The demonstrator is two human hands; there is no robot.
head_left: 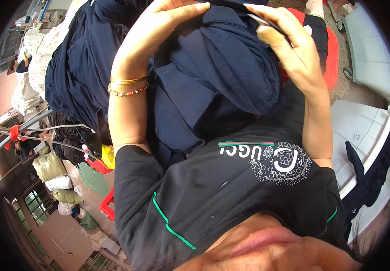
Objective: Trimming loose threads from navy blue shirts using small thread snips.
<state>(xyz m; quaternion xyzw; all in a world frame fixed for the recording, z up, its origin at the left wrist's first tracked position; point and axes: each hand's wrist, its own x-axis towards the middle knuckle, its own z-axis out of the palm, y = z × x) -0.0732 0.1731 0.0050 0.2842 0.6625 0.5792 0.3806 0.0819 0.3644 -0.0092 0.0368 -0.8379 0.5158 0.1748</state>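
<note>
A heap of navy blue cloth (231, 58), seemingly a garment with stitched edges, lies bunched across my lap. At its upper side my left hand (170, 16) grips the cloth, thumb stretched along it; the other fingers are partly cut off by the picture's top edge. My right hand (294, 43) is closed on a small slim tool (259, 19) with a pale metallic part and a black edge, possibly thread snips. Its fingertips are beside the right edge of the cloth, and whether they touch it is hard to tell.
More navy cloth (75, 67) hangs at the left, near a thin metal frame (36, 136). White bundles (34, 67) and stuffed sacks (52, 169) lie farther left. At the right stand a white plastic bin (362, 131) with dark cloth, a wheeled grey cart (371, 45) and a red seat (333, 58).
</note>
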